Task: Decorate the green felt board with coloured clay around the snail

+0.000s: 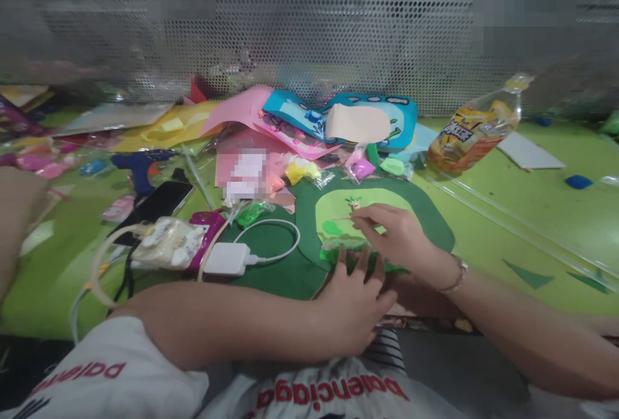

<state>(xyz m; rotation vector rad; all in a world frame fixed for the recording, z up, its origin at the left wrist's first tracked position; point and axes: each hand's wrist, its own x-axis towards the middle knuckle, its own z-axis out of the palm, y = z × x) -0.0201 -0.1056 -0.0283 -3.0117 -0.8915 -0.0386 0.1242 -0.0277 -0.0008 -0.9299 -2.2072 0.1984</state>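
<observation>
A green paper card picture [377, 197] with a light green middle and a dark green border lies in front of me. On it are a small clay figure [354, 204] with green leafy bits on top and a green clay patch [333, 227]. My right hand [394, 232] is closed in a pinch over the card, holding a thin pinkish stick [341, 218] that points left. My left hand [355, 296] rests with fingers spread on the card's near edge, by the bright green strip [329, 255].
Left of the card are a power strip [169, 242], a white charger [226, 258] with cables, a phone [162, 205] and a blue glue gun [140, 171]. Clay packets [300, 171] and colored paper [242, 109] lie behind. A tilted drink bottle [476, 129] stands at right before a perforated metal screen [338, 19].
</observation>
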